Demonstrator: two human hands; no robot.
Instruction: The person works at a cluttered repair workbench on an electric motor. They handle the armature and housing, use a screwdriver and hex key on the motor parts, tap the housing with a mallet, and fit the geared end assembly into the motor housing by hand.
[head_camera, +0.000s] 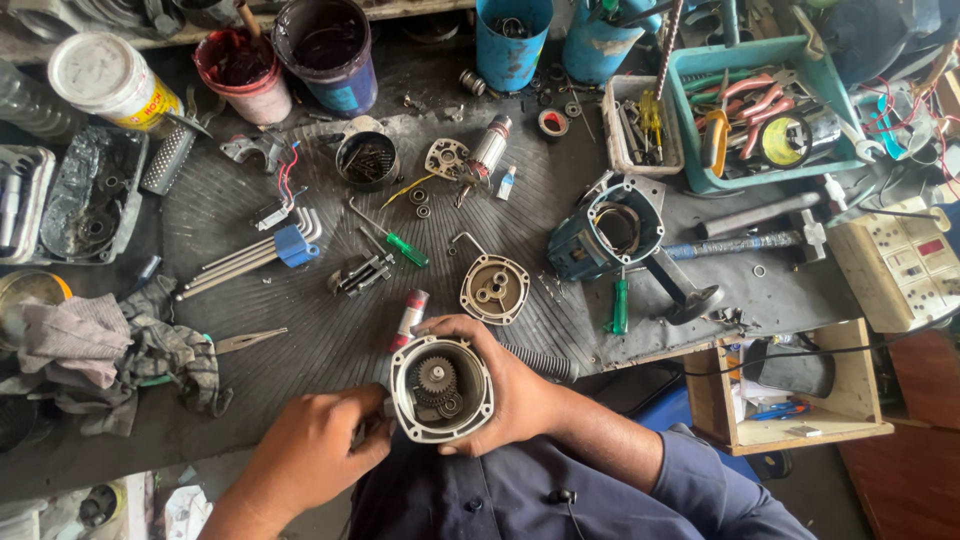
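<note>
1. Grey metal gear housing (441, 389), open face up with gears showing, sits cupped in the right hand (500, 385), fingers wrapped round its side; left hand (315, 450) pinches its near edge, curled closed.
2. Held over the desk (300, 340) edge, it could slip; greasy metal may cause that.
3. Beyond the hands: teal tray (690, 65) holds pliers; red tub (240, 70) holds dark grease.
</note>
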